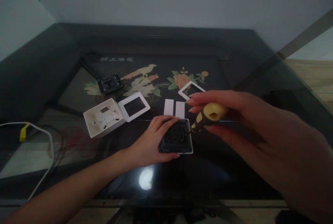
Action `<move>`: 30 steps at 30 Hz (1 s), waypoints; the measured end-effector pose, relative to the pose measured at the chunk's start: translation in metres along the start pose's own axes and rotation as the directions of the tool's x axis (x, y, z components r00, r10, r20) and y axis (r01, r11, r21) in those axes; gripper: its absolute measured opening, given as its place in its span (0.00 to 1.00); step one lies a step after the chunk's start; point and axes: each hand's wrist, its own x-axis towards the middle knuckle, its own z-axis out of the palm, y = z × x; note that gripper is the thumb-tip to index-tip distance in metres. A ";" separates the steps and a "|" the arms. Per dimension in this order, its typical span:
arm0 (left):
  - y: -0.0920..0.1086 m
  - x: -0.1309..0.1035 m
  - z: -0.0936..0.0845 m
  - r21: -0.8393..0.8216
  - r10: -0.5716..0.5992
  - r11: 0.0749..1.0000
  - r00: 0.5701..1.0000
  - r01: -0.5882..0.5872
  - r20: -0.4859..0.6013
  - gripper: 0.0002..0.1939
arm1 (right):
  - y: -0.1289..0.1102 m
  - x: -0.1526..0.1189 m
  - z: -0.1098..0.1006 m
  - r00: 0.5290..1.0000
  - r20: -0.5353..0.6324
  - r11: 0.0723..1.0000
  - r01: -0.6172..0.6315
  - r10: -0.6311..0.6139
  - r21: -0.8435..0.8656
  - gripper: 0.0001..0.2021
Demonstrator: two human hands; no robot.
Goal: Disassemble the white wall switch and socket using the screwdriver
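Observation:
A black switch module in a white frame (181,141) lies on the dark glass table, gripped at its left side by my left hand (153,140). My right hand (241,123) holds a yellow and black screwdriver (212,113) between thumb and fingers. Its shaft points left and down, with the tip at the module's right part; exact contact is hard to tell. Just beyond the module lie two white rectangular pieces, one at the left (169,107) and one at the right (180,109). A white frame (184,94) is partly hidden behind my right fingers.
To the left, an open white box (104,119) touches a white frame (145,104). Another black module (110,84) lies behind them. A white cable (52,147) with a yellow tag (23,133) runs along the left of the glass table (208,185).

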 end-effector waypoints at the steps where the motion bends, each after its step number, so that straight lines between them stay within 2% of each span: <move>1: 0.000 0.000 0.000 -0.002 0.000 1.000 1.000 0.000 -0.001 0.48 | 0.001 -0.001 -0.001 0.999 0.032 0.999 0.026 -0.026 0.023 0.17; 3: -0.001 0.000 0.001 -0.013 0.002 1.000 1.000 -0.002 -0.009 0.47 | 0.003 -0.002 0.000 0.996 0.027 0.996 0.079 -0.080 0.032 0.14; 6: -0.003 0.000 0.001 -0.022 0.005 1.000 1.000 -0.006 -0.014 0.47 | 0.003 -0.002 0.007 0.986 -0.120 0.991 0.106 -0.116 -0.087 0.11; 8: -0.002 0.000 0.001 -0.022 0.007 1.000 1.000 -0.007 -0.011 0.47 | 0.002 -0.001 0.010 0.981 -0.171 0.991 0.067 -0.087 -0.118 0.12; 11: -0.001 0.000 0.000 -0.012 0.008 1.000 1.000 -0.008 -0.006 0.46 | 0.001 0.000 0.006 0.995 -0.095 1.000 0.018 -0.020 -0.020 0.18; 14: 0.000 0.000 0.000 -0.006 0.006 1.000 1.000 -0.006 -0.003 0.47 | 0.002 -0.001 -0.001 0.999 0.020 0.998 0.028 -0.029 0.053 0.18; 16: 0.000 0.000 0.000 -0.012 0.002 1.000 1.000 -0.002 -0.008 0.47 | 0.003 -0.002 -0.001 0.998 0.008 0.998 0.057 -0.057 0.030 0.15; 21: -0.001 0.000 0.000 -0.018 0.000 1.000 1.000 0.000 -0.001 0.46 | 0.003 0.000 0.008 0.979 -0.174 0.991 0.084 -0.102 -0.107 0.11; 23: -0.001 0.000 -0.001 -0.014 0.007 1.000 1.000 -0.007 -0.004 0.47 | 0.002 0.001 0.007 0.986 -0.158 0.995 0.046 -0.059 -0.084 0.13; 26: -0.001 0.000 -0.001 -0.011 0.009 1.000 1.000 -0.009 0.001 0.47 | 0.003 0.001 0.000 0.999 -0.044 1.000 0.003 -0.002 0.012 0.18; 28: -0.001 0.000 0.000 -0.008 0.005 1.000 1.000 -0.005 0.002 0.47 | 0.004 0.001 -0.002 1.000 0.018 0.998 0.025 -0.026 0.051 0.18; 30: -0.002 -0.001 0.001 -0.012 0.002 1.000 1.000 -0.002 -0.005 0.48 | 0.005 0.001 0.000 0.998 -0.008 0.998 0.066 -0.065 0.020 0.15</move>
